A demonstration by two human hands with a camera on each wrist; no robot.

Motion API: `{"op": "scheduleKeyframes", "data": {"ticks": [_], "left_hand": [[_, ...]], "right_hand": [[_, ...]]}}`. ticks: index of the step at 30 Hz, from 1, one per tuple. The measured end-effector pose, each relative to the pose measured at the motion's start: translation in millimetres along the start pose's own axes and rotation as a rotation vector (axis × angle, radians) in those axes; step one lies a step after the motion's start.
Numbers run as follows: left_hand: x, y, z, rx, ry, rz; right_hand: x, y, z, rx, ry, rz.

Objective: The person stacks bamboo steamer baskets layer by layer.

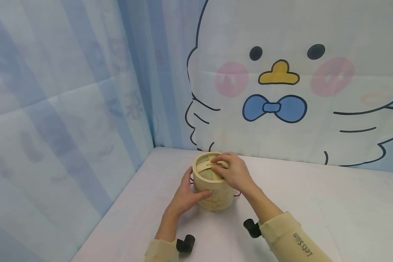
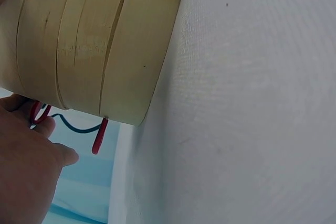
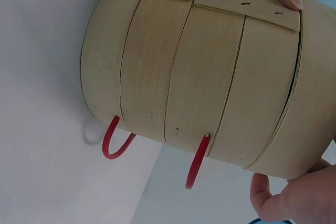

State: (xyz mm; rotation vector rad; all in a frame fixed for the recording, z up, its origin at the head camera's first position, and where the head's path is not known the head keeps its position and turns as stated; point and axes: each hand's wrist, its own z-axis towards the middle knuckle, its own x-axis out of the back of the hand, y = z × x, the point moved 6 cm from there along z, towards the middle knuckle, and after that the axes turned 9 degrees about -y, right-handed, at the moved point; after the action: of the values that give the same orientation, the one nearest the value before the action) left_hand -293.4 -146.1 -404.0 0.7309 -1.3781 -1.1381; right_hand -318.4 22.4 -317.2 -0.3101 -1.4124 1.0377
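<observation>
A round bamboo steamer (image 1: 214,200) of stacked tiers stands on the table, its woven lid (image 1: 204,174) on top. My left hand (image 1: 185,198) grips its left side, the thumb laid across the front and the other fingers partly hidden behind. From the right, my right hand (image 1: 234,171) reaches over the lid, thumb and fingertips pinching the small handle at its centre. In the right wrist view, a thin dark line runs below the lid's rim. Red loops (image 3: 197,163) stick out from the tiers' side, and the left wrist view shows a dark blue-green cord (image 2: 79,129).
A pale cloth covers the table (image 1: 314,211). Behind it hangs a curtain (image 1: 347,145) printed with a white cartoon bird, and a blue-striped curtain (image 1: 68,109) closes off the left side. Black wrist cameras (image 1: 186,243) sit beside both sleeves.
</observation>
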Motion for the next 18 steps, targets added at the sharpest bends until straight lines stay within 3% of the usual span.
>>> {"op": "scheduleKeyframes", "data": {"ticks": [18], "left_hand": [[-1.4, -0.5, 0.9, 0.000, -0.007, 0.005]], "right_hand": [[0.0, 1.4, -2.9, -0.020, 0.007, -0.018]]}}
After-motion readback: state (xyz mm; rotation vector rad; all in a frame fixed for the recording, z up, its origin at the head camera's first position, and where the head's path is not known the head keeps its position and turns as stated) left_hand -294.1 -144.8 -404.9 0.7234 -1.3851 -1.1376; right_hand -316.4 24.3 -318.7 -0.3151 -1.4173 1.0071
